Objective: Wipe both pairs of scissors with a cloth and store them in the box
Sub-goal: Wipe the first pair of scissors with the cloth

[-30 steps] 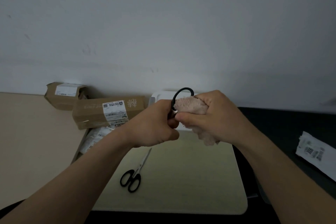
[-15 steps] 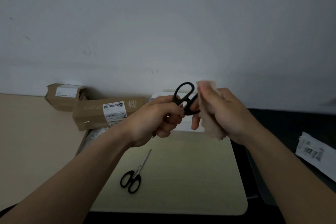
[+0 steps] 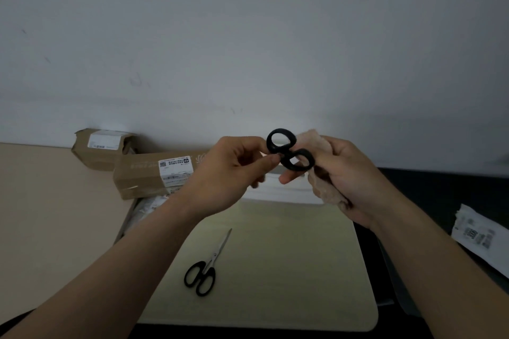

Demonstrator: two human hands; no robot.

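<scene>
At centre frame, the left hand (image 3: 228, 170) has its fingers pinched on the raised scissors (image 3: 285, 156) just below the black handle rings. The right hand (image 3: 347, 179) has its fingers curled round the cloth (image 3: 325, 190), beside the lower ring. The second scissors (image 3: 213, 257) lie on the bench (image 3: 289, 270) at lower centre, and the white box (image 3: 283, 191) sits behind the hands.

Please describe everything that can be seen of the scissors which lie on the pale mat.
The scissors have two black oval handle loops, plastic by the look, and slim silvery metal blades, which are closed. They lie flat on the pale mat, handles toward the person, tips pointing away and slightly right. Only the mat touches them; they lie left of its middle.
</scene>
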